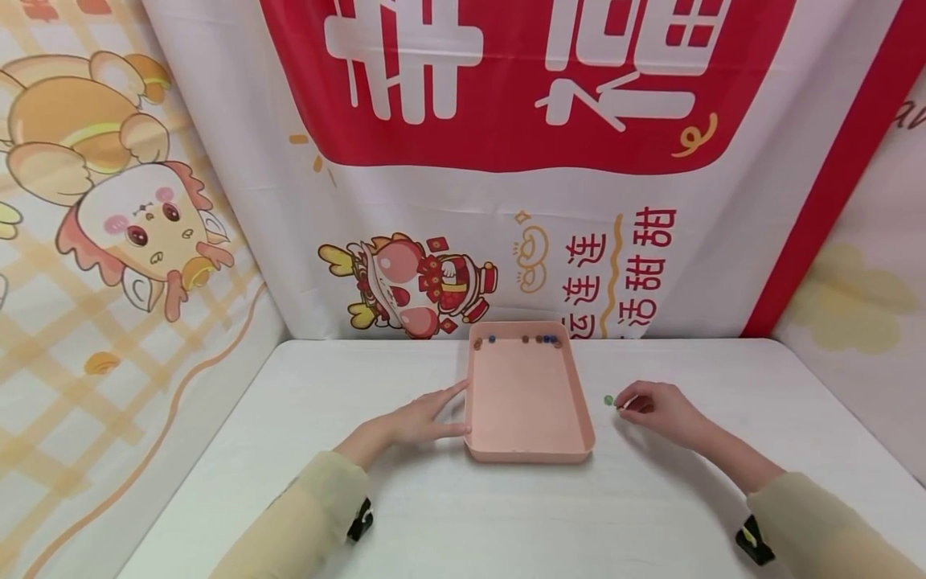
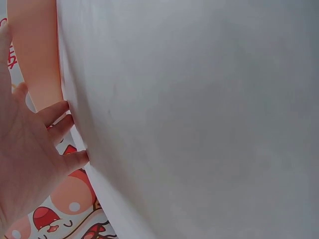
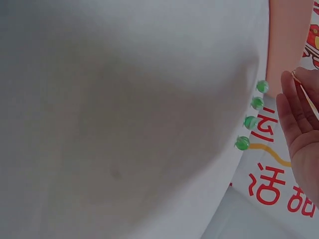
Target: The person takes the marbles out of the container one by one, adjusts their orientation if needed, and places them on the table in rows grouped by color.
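Note:
A shallow pink tray (image 1: 528,394) stands on the white table. Along its far wall lie several small marbles, brown ones (image 1: 525,339) and blue ones (image 1: 492,338). My left hand (image 1: 419,418) rests against the tray's left wall, its fingers and thumb spread. To the right of the tray, my right hand (image 1: 661,410) hovers beside a green marble (image 1: 608,400), with thumb and forefinger brought together. In the right wrist view, several green marbles (image 3: 250,122) form a row near these fingers. I cannot tell whether the right fingertips hold anything.
The white table (image 1: 434,523) reaches back to a hanging cloth (image 1: 246,161) with red and white print, right behind the tray. Printed walls, one with a cartoon animal (image 1: 137,217), flank the table at left and right.

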